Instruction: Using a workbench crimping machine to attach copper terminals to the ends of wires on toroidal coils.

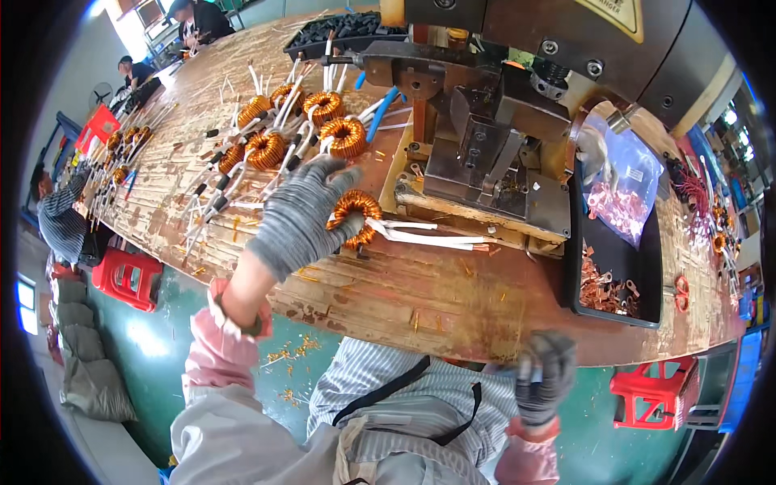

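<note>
Fingers (322, 171) of the gloved left hand (297, 217) stand apart by a copper-wound coil (369, 207) near the frame's centre, thumb against the ring; whether they grip it, I cannot tell. Its white leads (432, 240) point right, below the metal press (477, 153). At lower right, the blurred right hand (546, 376) seems curled near the table's edge (453, 343), its hold unclear.

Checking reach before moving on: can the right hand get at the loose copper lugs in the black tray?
Probably yes: the right hand is near the tabletop, and the copper lugs lie uncovered in the black tray's near end; the plastic bag sits farther back.
</note>
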### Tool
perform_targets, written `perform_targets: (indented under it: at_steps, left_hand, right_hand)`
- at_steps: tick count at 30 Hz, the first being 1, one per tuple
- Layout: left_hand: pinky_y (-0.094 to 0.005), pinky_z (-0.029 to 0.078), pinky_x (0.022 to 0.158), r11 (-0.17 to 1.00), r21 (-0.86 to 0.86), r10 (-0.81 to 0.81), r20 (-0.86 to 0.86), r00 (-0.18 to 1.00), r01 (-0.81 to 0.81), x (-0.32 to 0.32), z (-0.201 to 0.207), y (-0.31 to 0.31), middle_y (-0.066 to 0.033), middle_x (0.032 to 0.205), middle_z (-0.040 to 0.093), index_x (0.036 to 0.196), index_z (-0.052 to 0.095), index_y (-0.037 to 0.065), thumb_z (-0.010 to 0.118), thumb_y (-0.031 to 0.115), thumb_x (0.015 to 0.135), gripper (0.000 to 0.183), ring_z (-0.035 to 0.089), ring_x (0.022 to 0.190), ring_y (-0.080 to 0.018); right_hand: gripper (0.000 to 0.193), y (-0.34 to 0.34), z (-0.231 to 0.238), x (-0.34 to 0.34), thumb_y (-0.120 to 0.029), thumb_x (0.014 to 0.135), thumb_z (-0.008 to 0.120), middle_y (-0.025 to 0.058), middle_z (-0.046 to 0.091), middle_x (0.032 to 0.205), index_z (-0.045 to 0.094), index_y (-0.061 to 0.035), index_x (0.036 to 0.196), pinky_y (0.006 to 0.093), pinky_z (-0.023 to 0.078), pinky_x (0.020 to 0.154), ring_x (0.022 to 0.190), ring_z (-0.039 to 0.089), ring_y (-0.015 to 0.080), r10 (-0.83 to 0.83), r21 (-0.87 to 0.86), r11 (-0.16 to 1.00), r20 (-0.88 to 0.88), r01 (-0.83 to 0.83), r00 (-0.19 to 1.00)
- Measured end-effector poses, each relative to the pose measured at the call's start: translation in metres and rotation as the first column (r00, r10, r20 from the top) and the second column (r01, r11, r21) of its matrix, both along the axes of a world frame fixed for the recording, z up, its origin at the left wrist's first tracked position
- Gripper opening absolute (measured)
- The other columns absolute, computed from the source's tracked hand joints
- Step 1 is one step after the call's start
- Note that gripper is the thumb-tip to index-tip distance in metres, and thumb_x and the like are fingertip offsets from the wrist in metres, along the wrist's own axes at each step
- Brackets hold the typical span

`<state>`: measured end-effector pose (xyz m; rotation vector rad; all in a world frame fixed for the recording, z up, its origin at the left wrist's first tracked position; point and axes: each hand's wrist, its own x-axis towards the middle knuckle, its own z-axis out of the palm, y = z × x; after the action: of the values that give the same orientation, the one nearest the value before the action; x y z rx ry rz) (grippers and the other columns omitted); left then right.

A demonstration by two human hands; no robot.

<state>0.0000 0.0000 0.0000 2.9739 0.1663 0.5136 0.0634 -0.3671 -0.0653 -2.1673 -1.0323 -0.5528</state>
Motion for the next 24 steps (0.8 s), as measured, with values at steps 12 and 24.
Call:
perform_targets:
  at_steps: [12,24]
  left_hand:
    - [-0.0410,0.047,0.089,0.959,-0.261,-0.029,-0.483,0.875,-0.112,0.028,-0.035,0.048,-0.0210,0.109,0.062,0.117,0.054,0.005,0.068,0.029,0.076,0.049,0.059,0.103,-0.0371]
    - [-0.0429,0.051,0.073,0.975,-0.208,-0.070,0.056,0.996,0.080,-0.058,-0.014,0.000,-0.0146,0.094,0.060,0.109,0.056,0.006,0.074,0.023,0.066,0.050,0.062,0.085,-0.0356]
  right_hand:
    - [0.029,0.036,-0.017,-0.046,-0.011,0.074,0.071,0.0114,0.061,0.099,0.060,-0.0068,0.100,0.0414,0.049,0.078,0.090,0.059,0.0311,0.148,-0.066,0.986,-0.052,-0.152,0.988]
    - [0.046,0.122,0.018,-0.033,-0.021,0.080,0.059,0.0179,0.055,0.117,0.052,0.0010,0.120,0.0475,0.037,0.104,0.111,0.053,0.0330,0.401,-0.313,0.884,0.132,-0.346,0.907]
